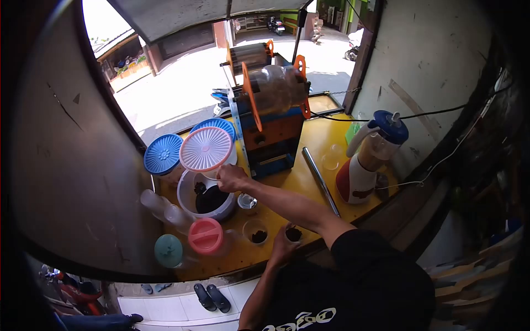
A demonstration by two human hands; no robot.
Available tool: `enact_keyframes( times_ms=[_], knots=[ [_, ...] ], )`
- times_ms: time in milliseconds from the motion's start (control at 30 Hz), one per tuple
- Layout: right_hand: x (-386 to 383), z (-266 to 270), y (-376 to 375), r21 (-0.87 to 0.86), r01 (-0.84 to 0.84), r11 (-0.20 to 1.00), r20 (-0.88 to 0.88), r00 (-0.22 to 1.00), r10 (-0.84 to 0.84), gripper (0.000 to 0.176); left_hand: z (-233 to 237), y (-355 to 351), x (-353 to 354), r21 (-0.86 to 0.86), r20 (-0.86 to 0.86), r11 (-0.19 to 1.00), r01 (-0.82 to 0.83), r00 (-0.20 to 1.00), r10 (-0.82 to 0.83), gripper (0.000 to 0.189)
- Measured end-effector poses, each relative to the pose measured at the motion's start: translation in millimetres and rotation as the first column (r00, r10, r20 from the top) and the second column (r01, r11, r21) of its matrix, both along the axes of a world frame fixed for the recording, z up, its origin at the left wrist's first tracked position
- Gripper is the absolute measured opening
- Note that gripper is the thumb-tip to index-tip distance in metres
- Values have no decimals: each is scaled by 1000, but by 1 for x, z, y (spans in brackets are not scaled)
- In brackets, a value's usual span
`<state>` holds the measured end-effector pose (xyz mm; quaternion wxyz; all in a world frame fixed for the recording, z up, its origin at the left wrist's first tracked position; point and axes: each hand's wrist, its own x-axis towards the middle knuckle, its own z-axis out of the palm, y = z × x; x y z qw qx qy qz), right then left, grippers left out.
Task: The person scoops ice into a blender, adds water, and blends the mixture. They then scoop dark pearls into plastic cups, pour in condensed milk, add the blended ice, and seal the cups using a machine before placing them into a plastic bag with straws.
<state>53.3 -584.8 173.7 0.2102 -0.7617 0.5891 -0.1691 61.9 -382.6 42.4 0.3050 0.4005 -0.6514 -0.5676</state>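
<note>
My right hand (232, 178) is closed, reaching over the back right rim of a white tub (184, 197) that holds a dark mass (211, 198). What its fingers hold is too small to make out. Just beyond it is a pink-and-white ribbed lid (206, 149). Near the front edge of the yellow counter, my left hand (282, 246) is wrapped round a clear cup with dark pieces (293, 234) inside. A second clear cup (255, 232) with dark contents stands to its left.
Blue-lidded containers (163, 155) stand behind the tub. A red lid (206, 236), a teal lid (169, 251) and clear cups (155, 202) are at the left. An orange-and-blue machine (273, 138), a metal tube (321, 181) and a blender (356, 179) occupy the right.
</note>
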Motion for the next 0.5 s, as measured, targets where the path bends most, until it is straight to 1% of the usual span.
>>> enact_keyframes(
  times_ms=[33,67,100,167,200,267,300,333,367,400,433,467,500],
  knots=[
    [2,-8,-1,-18,20,1000,-13,1000,-20,17,-20,-5,-5,70,-31,997,-20,999,22,64],
    [0,5,11,-10,8,1000,-37,999,-8,18,-22,-4,-8,58,-22,998,-35,999,36,64],
    [3,6,14,-80,-8,997,-107,994,-1,20,-22,-3,-12,47,-13,998,-50,999,51,64],
    [2,6,19,-92,-63,994,-98,994,54,21,-21,-3,-13,-21,-112,984,-174,979,171,63],
    [2,5,18,-92,-64,994,-96,994,55,21,-23,-4,-13,-21,-110,984,-175,979,171,63],
    [1,1,18,-83,-31,996,-50,998,26,19,-30,-1,-10,-187,-142,961,-204,973,179,65],
    [1,-1,16,-79,-38,996,-47,998,34,19,-33,3,-3,-184,-138,960,-211,973,187,65],
    [-1,-4,13,-43,-18,999,-32,999,17,19,-36,9,11,-128,101,987,-94,989,107,67],
    [-3,-7,9,-9,0,1000,-17,1000,0,19,-38,15,26,-46,327,999,8,945,7,70],
    [-4,-9,7,9,30,1000,-15,999,-29,17,-40,19,40,-45,332,999,-4,943,19,70],
    [-7,-8,5,40,22,999,-16,1000,-21,17,-40,28,58,203,386,971,-122,922,35,73],
    [-9,-9,4,46,32,998,-13,999,-31,17,-39,34,73,429,440,867,-253,897,44,76],
    [-11,-6,6,55,18,998,-37,999,-16,19,-28,36,77,430,451,855,-291,889,76,76]
  ],
)
